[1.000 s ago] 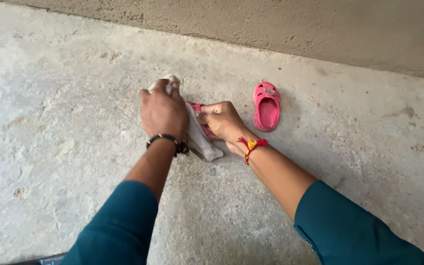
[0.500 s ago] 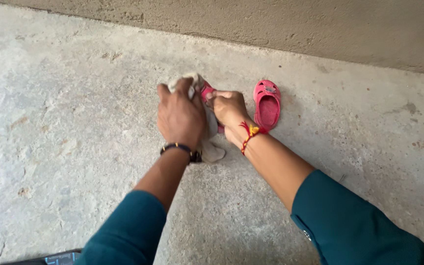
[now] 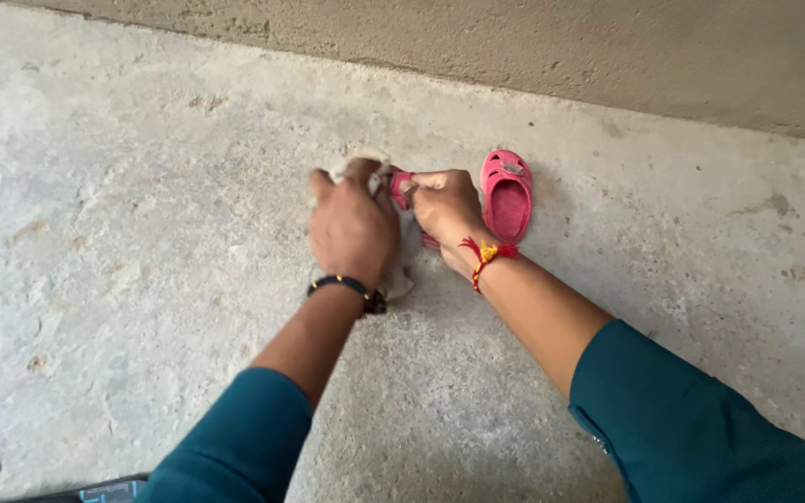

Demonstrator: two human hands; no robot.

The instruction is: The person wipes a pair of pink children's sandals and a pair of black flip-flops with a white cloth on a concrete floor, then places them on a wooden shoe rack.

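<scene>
**Two hands, a pale cloth and a small pink shoe on rough concrete**

Head view: the left hand (image 3: 354, 228) is closed around a crumpled off-white cloth (image 3: 401, 270), soft and limp, with one bunch showing above the knuckles and a loose tail hanging out below the wrist onto the floor. The right hand (image 3: 446, 207) is curled shut on a small pink shoe (image 3: 400, 183), of which only a rounded strip shows between the two hands; the rest is hidden under fingers and cloth. The cloth lies pressed against this held shoe, between the palms, so the two hands are nearly touching.

Just beside the right hand, on its outer side, a second pink shoe (image 3: 506, 197) lies flat on the floor, sole down, moulded and smooth, with a rounded toe, an open heel and a strap across the top.

The concrete floor (image 3: 142, 186) is grey, mottled and pitted, with rusty specks. A rough plastered wall (image 3: 607, 56) rises behind. The left wrist carries a dark bangle (image 3: 345, 285), the right a red and yellow thread (image 3: 484, 254); both sleeves (image 3: 691, 428) are teal.
</scene>
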